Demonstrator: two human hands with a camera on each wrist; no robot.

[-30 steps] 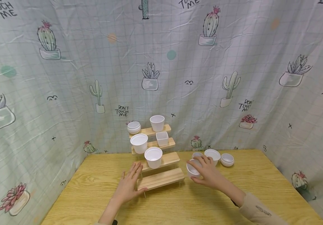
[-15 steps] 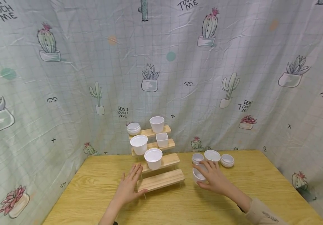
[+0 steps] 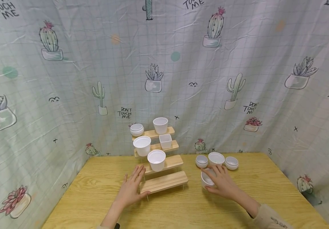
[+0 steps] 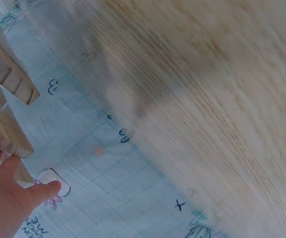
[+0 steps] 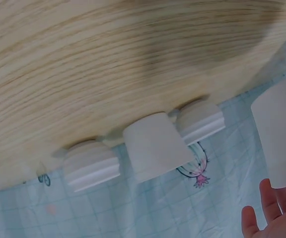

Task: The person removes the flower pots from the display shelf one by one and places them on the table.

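In the head view a white round plastic flower pot (image 3: 207, 178) is held at its rim by my right hand (image 3: 221, 182), on the right half of the table. The right wrist view shows this pot (image 5: 281, 131) large at the right edge, fingers at its rim. Whether its base touches the table I cannot tell. My left hand (image 3: 130, 188) rests against the left end of a stepped wooden stand (image 3: 164, 183), fingers straight, thumb by the lowest step. White pots stand on the upper steps, one a wide round pot (image 3: 156, 160); the lowest step is bare.
Behind my right hand stand a small ribbed pot (image 3: 201, 161), a taller pot (image 3: 216, 158) partly hidden by my fingers, and another ribbed pot (image 3: 231, 163). A cactus-print curtain (image 3: 175, 79) hangs behind and beside the wooden table (image 3: 95, 178).
My right hand has moved right and slightly nearer with the flower pot, uncovering the small ribbed pot behind. My left hand stays at the stand.
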